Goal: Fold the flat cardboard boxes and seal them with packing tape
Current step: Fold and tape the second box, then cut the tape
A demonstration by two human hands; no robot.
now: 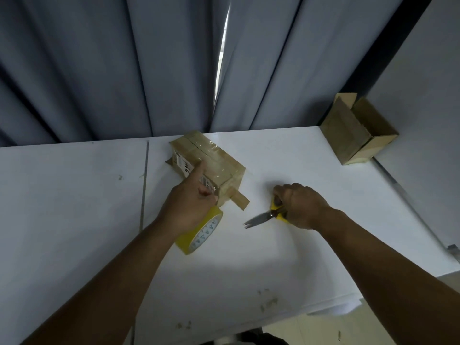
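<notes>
Lying near the middle of the far edge of the tabletop [74, 207], the cardboard box [216, 159] is closed and its top is covered with shiny clear tape. The left hand [189, 207] is at the near end of this box: its index finger is straight and presses on the top of the box, while the other fingers are curled round a yellow tape roll [202, 235], which hangs just in front of the box. The right hand [298, 205] is to the right of the box and not touching it. It grips the yellow-handled scissors [261, 218] low over the tabletop, with the blades a little open and pointing left toward the tape roll. A second cardboard box [356, 130], open on one side, stands at the far right corner, well apart from both hands.
</notes>
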